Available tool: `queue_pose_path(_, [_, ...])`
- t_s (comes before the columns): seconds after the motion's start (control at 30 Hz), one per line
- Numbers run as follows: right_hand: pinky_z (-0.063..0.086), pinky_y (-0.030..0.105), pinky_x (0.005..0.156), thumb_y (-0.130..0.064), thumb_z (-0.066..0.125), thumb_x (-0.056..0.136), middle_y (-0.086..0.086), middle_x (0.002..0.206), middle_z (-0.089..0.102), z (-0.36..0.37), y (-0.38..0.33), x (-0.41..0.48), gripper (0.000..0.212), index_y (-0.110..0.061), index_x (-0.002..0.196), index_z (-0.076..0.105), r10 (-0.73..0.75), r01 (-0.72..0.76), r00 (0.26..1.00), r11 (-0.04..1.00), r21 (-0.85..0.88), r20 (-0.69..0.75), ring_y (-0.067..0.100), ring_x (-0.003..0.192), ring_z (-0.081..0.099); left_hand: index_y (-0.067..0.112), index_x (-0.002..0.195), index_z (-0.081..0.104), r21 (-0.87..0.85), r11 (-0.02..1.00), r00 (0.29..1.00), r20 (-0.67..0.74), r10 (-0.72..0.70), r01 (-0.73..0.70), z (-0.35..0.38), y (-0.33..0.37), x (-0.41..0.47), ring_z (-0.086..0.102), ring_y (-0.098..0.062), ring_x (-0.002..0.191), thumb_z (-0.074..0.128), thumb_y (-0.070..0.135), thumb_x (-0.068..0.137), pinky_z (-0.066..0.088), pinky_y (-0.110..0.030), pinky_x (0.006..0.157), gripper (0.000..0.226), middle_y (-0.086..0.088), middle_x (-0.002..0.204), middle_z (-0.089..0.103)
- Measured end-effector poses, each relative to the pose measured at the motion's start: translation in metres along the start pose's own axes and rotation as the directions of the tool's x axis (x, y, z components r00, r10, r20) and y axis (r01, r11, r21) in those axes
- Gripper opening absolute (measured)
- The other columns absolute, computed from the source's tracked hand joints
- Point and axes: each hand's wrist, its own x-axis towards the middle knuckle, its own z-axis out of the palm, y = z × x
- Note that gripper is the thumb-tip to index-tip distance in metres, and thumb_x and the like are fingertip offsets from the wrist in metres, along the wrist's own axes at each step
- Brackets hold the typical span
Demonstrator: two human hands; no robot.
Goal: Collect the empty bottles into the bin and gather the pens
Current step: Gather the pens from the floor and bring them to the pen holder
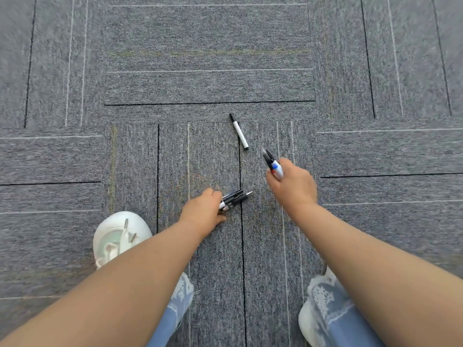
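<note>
My left hand (204,212) is closed around a bundle of black pens (236,197), their tips sticking out to the right just above the grey carpet. My right hand (293,184) grips a marker (271,164) with a black cap and a white body bearing blue and red marks; it points up and to the left. One more marker (239,131), white with a black cap, lies loose on the carpet just beyond both hands. No bottle or bin is in view.
The floor is grey carpet tile (210,83) with thin black and white lines. My white shoes (117,236) and blue jeans (335,311) show at the bottom, left and right of my arms.
</note>
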Motion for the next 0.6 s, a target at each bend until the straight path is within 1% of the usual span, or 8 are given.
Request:
queue_pose_path(0.1, [0.039,0.029,0.059,-0.039,0.046,0.093,0.006,0.082,0.052,-0.001,-0.004,0.002,0.021,-0.019,0.087,0.046,-0.026,0.026,0.999,1.0,-0.002,-0.03,0.024,0.069,0.049,0.01,0.116,0.046,0.003,1.0,0.999,-0.024,-0.023,0.023,0.001,0.003,-0.001,0.057,-0.026,0.099,0.053,0.023,0.093,0.052,-0.04,0.084,0.027,-0.008,0.115,0.052])
queue_pose_path(0.2, [0.033,0.027,0.053,-0.034,0.044,0.096,-0.001,0.07,0.046,-0.001,-0.008,0.005,0.016,-0.018,0.091,0.042,-0.01,0.011,1.0,0.999,0.053,-0.004,0.019,0.062,0.044,0.01,0.115,0.044,-0.101,0.992,0.987,-0.132,-0.09,0.077,-0.008,0.002,-0.004,0.052,-0.019,0.089,0.051,0.025,0.092,0.051,-0.032,0.075,0.028,-0.003,0.104,0.05])
queue_pose_path(0.27, [0.039,0.03,0.054,-0.031,0.043,0.097,-0.004,0.066,0.044,-0.002,-0.013,0.01,0.014,-0.018,0.092,0.039,0.014,-0.016,1.0,0.993,0.116,0.014,0.021,0.063,0.048,0.011,0.112,0.043,-0.24,0.96,0.96,-0.201,-0.193,0.143,-0.02,-0.006,-0.004,0.049,-0.017,0.079,0.05,0.027,0.092,0.045,-0.03,0.064,0.027,-0.001,0.093,0.047])
queue_pose_path(0.37, [0.053,0.042,0.069,-0.029,0.044,0.096,0.0,0.074,0.051,-0.004,-0.026,0.021,0.013,-0.016,0.095,0.043,0.018,-0.022,0.999,0.994,0.111,0.033,0.027,0.072,0.056,0.009,0.112,0.037,-0.55,0.809,0.876,-0.262,-0.404,0.209,-0.039,-0.025,0.0,0.05,-0.021,0.064,0.045,0.022,0.094,0.042,-0.032,0.055,0.023,-0.002,0.077,0.049])
queue_pose_path(0.43, [0.054,0.046,0.074,-0.025,0.048,0.094,0.003,0.085,0.057,-0.005,-0.04,0.029,0.01,-0.016,0.097,0.045,-0.006,0.005,0.999,0.999,0.04,0.043,0.027,0.078,0.06,0.007,0.116,0.035,-0.715,0.675,0.821,-0.269,-0.504,0.18,-0.049,-0.037,0.003,0.057,-0.029,0.069,0.042,0.017,0.095,0.046,-0.037,0.057,0.025,-0.01,0.083,0.058])
queue_pose_path(0.5, [0.054,0.041,0.069,-0.023,0.05,0.093,0.004,0.091,0.057,-0.006,-0.055,0.038,0.009,-0.017,0.094,0.044,-0.054,0.055,0.998,0.998,-0.022,0.041,0.026,0.079,0.06,0.006,0.121,0.034,-0.816,0.564,0.799,-0.256,-0.545,0.123,-0.056,-0.044,0.003,0.06,-0.027,0.072,0.041,0.013,0.095,0.045,-0.036,0.056,0.027,-0.009,0.086,0.059])
queue_pose_path(0.57, [0.043,0.031,0.056,-0.024,0.049,0.094,0.002,0.091,0.051,-0.008,-0.07,0.05,0.01,-0.015,0.097,0.045,-0.082,0.084,0.996,0.993,-0.078,0.027,0.024,0.075,0.052,0.008,0.123,0.037,-0.855,0.512,0.788,-0.256,-0.56,0.086,-0.059,-0.049,0.002,0.059,-0.026,0.071,0.043,0.01,0.093,0.048,-0.037,0.057,0.03,-0.003,0.077,0.054])
queue_pose_path(0.6, [0.039,0.028,0.057,-0.025,0.05,0.094,0.001,0.092,0.048,-0.008,-0.076,0.057,0.014,-0.014,0.1,0.047,-0.073,0.075,0.997,0.993,-0.094,0.022,0.024,0.076,0.05,0.01,0.123,0.039,-0.864,0.497,0.784,-0.258,-0.564,0.073,-0.06,-0.051,0.002,0.056,-0.025,0.068,0.044,0.011,0.092,0.047,-0.038,0.057,0.031,-0.002,0.076,0.051])
